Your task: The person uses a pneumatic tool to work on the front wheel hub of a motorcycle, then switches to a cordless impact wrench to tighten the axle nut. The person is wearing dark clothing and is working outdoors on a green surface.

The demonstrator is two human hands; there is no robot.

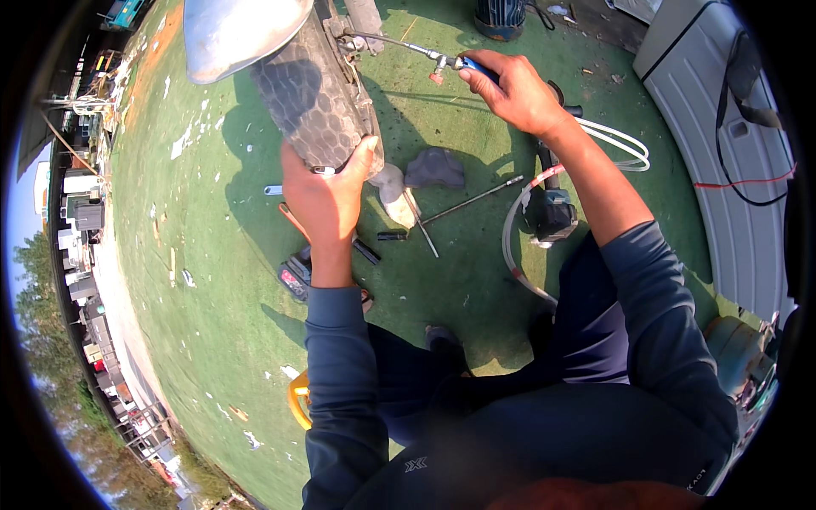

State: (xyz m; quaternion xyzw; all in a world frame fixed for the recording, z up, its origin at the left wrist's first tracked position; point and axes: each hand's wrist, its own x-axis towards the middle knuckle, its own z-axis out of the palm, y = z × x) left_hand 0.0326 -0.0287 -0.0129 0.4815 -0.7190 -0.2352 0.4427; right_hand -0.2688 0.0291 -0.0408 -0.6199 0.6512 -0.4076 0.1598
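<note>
My left hand [327,191] grips the lower end of a long grey part [297,98] with a hexagon-patterned face, its thumb on the side. A shiny curved metal sheet [238,34] sits at that part's upper end. My right hand [518,93] is closed on the blue handle of a slim metal tool [425,51] with a small red knob; the tool's far end reaches a metal bracket [361,34] beside the patterned part. Whether the tip touches it I cannot tell.
Cordless tools [552,212] [293,274], pale hoses [512,242], thin rods [467,200] and a grey moulded piece [433,170] lie on green ground. A large grey panel [722,170] stands at right, a dark container [500,15] behind, a yellow handle [297,395] lower left.
</note>
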